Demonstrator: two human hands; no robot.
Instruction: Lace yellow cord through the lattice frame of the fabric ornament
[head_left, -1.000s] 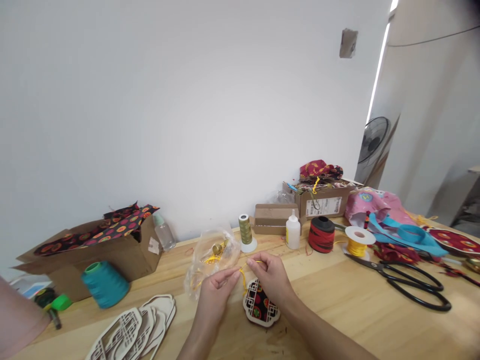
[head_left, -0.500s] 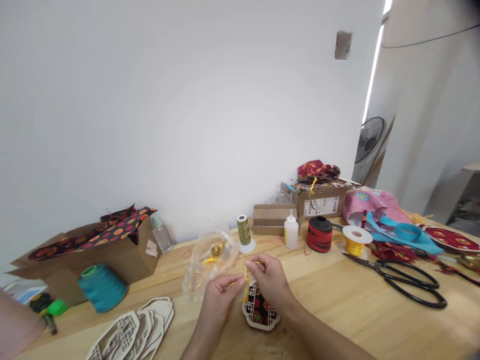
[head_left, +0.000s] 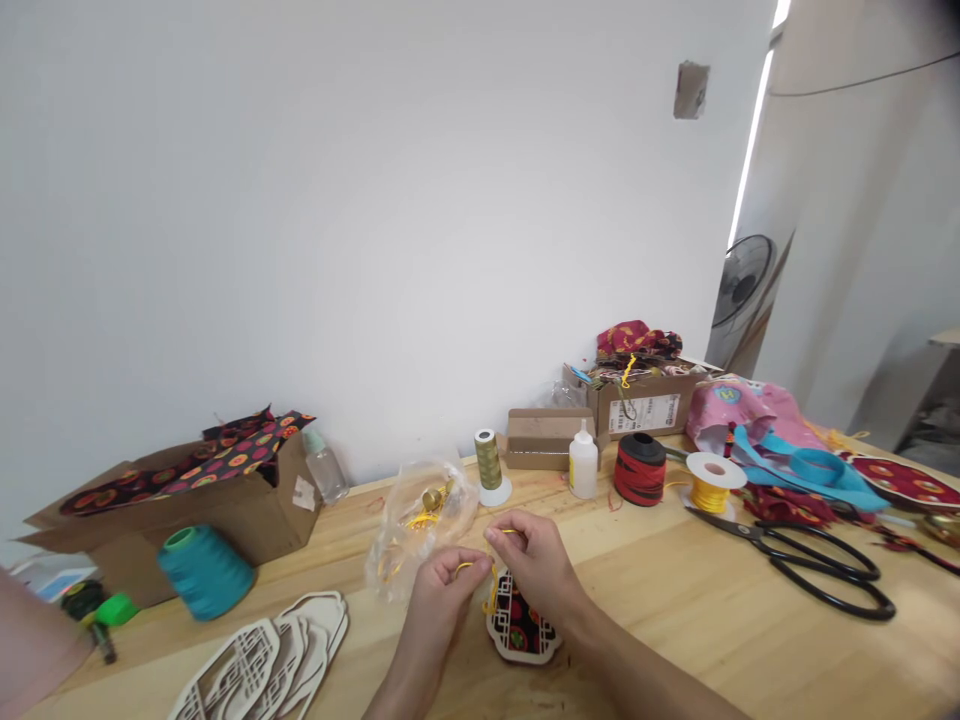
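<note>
Tabletop (head_left: 697, 625) stretches broadly from your right hand (head_left: 536, 560) to the scissors (head_left: 754, 534); on your left, the bag (head_left: 394, 545) and frames (head_left: 259, 655) sit closer in. The picture's lower edge cuts off the frames. Your right hand covers the pendant's (head_left: 523, 636) upper right (any knot there is too small to read). The pendant lies below your fingertips, on the wood. Your left hand (head_left: 444, 592) and right each pinch yellow cord (head_left: 493, 592), fingers closed narrowly.

A person's slim-fingered left hand (head_left: 441, 590) and right hand (head_left: 538, 560), both bare and smooth-backed, with slender bare forearms (head_left: 637, 655) that widen toward the elbow; fingernails too small to make out.
</note>
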